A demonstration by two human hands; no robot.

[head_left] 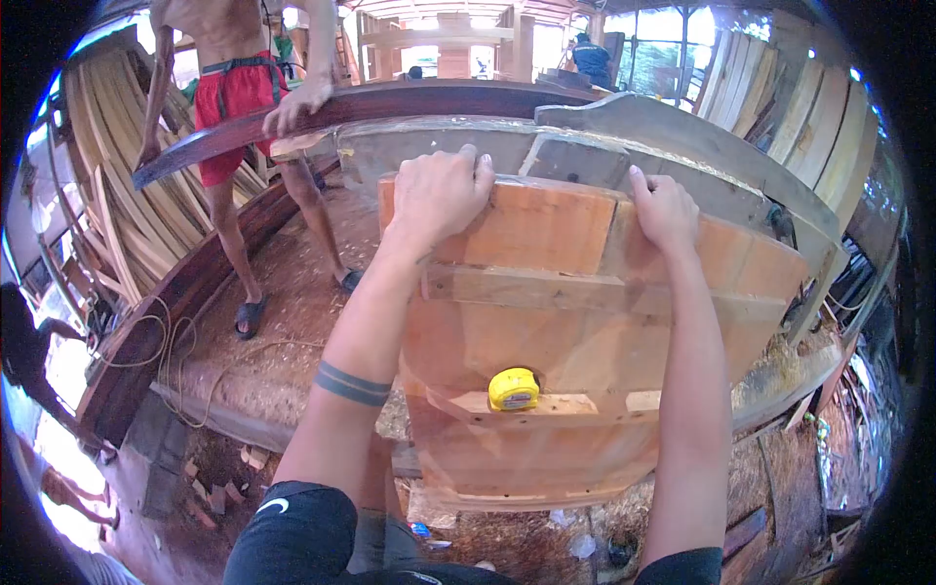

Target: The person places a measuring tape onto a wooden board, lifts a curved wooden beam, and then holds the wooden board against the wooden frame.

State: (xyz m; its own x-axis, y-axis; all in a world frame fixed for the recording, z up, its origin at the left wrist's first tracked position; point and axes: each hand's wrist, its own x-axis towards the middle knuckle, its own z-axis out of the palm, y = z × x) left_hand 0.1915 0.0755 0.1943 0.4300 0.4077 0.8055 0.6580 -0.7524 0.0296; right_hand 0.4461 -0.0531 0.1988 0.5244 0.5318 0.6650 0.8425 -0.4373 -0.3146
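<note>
A broad wooden panel (546,336) made of joined boards stands upright in front of me, with battens across its face. My left hand (444,195) is closed over its top edge on the left. Farther right, my right hand (666,213) grips the same top edge, thumb pointing up; its fingers are partly hidden behind the panel. A yellow tape measure (514,389) rests on the panel's lower batten, between my forearms and touched by neither hand.
A person in red shorts (239,93) holds a long dark beam (390,104) at the left. Behind the panel is a curved grey timber (682,132). Planks (127,146) lean at both sides. A rope (175,361) hangs at left; wood scraps (219,497) litter the ground.
</note>
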